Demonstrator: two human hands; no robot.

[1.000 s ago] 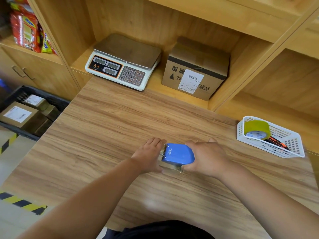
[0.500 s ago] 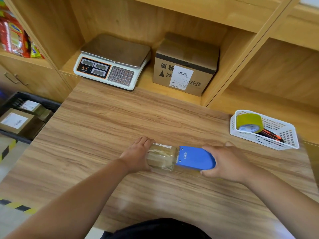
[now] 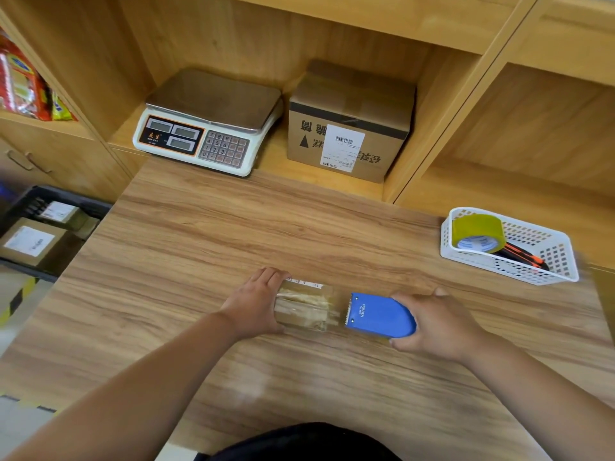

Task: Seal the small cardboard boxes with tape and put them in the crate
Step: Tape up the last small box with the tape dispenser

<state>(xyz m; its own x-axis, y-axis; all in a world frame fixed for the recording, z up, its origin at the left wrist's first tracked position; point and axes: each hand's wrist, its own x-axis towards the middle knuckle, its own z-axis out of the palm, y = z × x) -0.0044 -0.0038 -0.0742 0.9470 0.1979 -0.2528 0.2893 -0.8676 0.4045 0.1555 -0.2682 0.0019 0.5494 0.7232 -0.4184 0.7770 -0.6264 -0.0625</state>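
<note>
A black crate (image 3: 76, 197) sat on the floor at the far left, below the level of the wooden table (image 3: 233, 227), with labelled boxes (image 3: 30, 242) already in it. On the shelf behind the table stood a weighing scale (image 3: 206, 128).

Near the table's front edge, the person's left hand (image 3: 258, 304) held down the left end of the small cardboard box (image 3: 306, 309), fingers draped over it. The box lay flat, glossy with clear tape, well apart from the crate. A large carton (image 3: 349, 121) stood on the shelf beyond.

Just right of the box, the right hand (image 3: 439, 324) gripped a blue tape dispenser (image 3: 379, 316), fingers and thumb curled round its body and its toothed edge facing the box. A short run of tape seemed to bridge the gap between them, though glare made this hard to confirm.

The risk looked to lie in that strip. If the teeth failed to bite, a further pull could have dragged so light a box out from under the left hand, or peeled the fresh tape back off the flaps. A loose tail could also have stuck to the tabletop or folded on itself and left the seam open.

A white basket (image 3: 499, 267) at the far right held a spare tape roll (image 3: 477, 232).
</note>
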